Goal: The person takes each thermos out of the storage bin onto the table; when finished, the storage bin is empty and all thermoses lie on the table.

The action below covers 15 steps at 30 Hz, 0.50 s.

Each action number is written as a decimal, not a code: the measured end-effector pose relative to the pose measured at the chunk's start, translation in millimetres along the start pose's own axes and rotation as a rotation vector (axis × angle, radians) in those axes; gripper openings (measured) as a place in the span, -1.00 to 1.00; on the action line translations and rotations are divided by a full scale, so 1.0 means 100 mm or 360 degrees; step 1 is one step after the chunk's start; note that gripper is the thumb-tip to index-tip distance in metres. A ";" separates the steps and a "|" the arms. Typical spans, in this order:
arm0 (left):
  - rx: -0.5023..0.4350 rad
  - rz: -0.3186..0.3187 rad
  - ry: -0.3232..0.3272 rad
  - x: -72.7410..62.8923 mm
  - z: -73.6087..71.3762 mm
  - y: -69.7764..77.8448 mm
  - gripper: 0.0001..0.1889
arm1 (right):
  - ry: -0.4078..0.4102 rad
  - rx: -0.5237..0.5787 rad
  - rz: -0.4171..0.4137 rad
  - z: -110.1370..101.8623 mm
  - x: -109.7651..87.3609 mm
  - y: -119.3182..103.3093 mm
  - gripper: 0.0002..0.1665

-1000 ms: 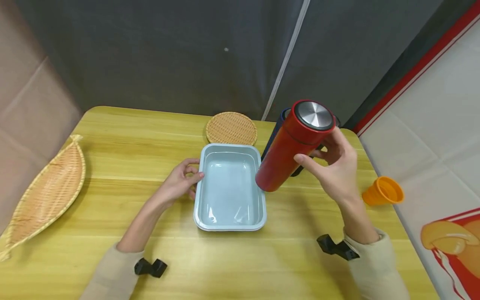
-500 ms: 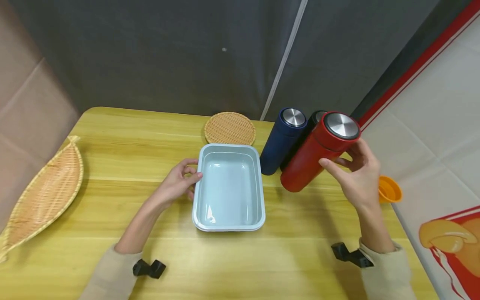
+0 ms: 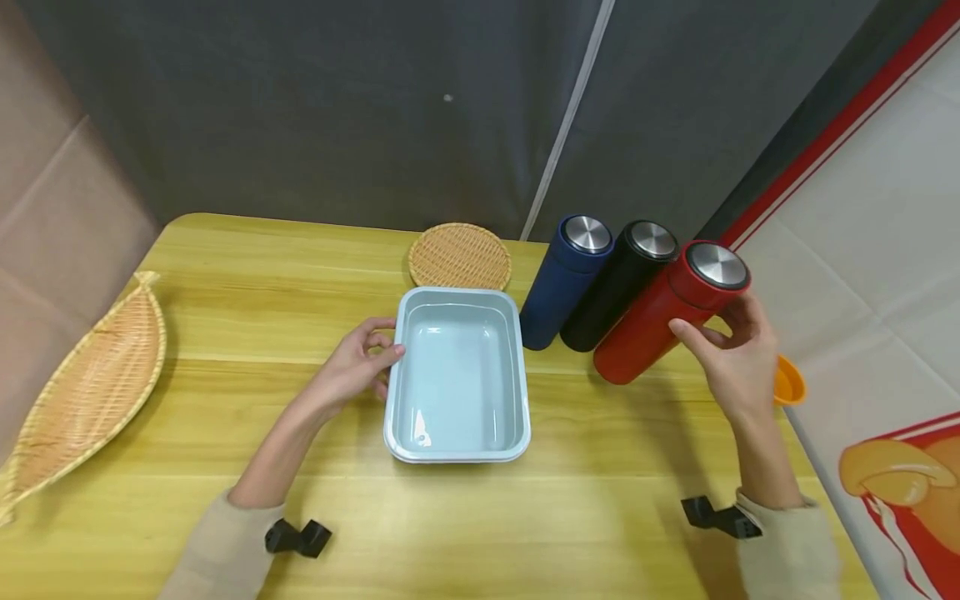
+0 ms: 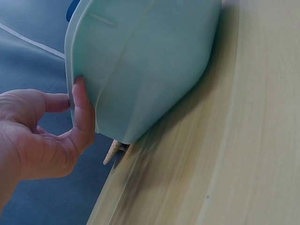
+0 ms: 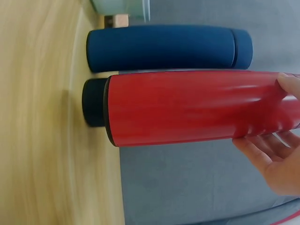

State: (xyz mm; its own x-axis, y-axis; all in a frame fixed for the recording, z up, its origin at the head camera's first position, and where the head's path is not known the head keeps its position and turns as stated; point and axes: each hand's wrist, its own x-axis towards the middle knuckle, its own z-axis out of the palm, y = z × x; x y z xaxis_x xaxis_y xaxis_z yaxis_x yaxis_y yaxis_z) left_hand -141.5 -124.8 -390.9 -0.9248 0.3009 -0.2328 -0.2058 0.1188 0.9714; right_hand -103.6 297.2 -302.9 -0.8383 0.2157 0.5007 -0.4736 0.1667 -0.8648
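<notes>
In the head view my left hand [image 3: 356, 362] pinches the left rim of a light blue rectangular plastic container [image 3: 457, 375]. The left wrist view shows the thumb and a finger on either side of that rim. My right hand [image 3: 738, 358] grips a red thermos [image 3: 663, 321] with a steel-topped lid, thumb on its near side. Whether the red thermos's base touches the table I cannot tell. To its left stand a black thermos [image 3: 618, 287] and a blue thermos [image 3: 566, 283]. In the right wrist view the red thermos [image 5: 197, 108] hides most of the black one.
Behind the container lies a round woven mat [image 3: 460, 254]. A leaf-shaped woven basket [image 3: 97, 383] rests at the table's left edge. An orange cup [image 3: 790, 382] sits at the right edge, partly hidden by my right hand. A grey curtain [image 3: 337, 108] hangs behind the wooden table [image 3: 480, 533].
My right hand has moved the red thermos rightward and lower, from beside the container to beside the black thermos, uncovering the blue and black ones. My left hand has stayed on the rim.
</notes>
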 end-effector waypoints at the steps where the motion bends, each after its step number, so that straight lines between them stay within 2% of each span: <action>1: -0.0003 0.0003 0.0000 0.00 0.00 0.00 -0.39 | 0.0018 -0.0011 0.0005 -0.02 0.01 0.01 -0.27; 7: -0.0003 0.0011 0.0001 0.00 0.00 -0.01 -0.40 | 0.0159 -0.0208 0.0082 -0.10 0.07 0.10 -0.28; 12: 0.0011 0.0011 0.0010 0.00 0.00 -0.01 -0.40 | 0.0244 -0.0391 0.0161 -0.13 0.12 0.26 -0.26; 15: 0.0012 0.0012 0.0012 0.00 0.00 -0.01 -0.40 | 0.0288 -0.0443 0.0213 -0.12 0.17 0.35 -0.26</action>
State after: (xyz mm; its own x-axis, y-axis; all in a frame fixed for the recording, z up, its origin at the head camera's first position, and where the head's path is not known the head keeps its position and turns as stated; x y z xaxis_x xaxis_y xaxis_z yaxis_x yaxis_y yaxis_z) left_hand -141.2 -124.9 -391.9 -0.9287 0.2949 -0.2250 -0.1963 0.1239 0.9727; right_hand -131.5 318.8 -324.4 -0.8148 0.4159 0.4040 -0.2506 0.3756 -0.8922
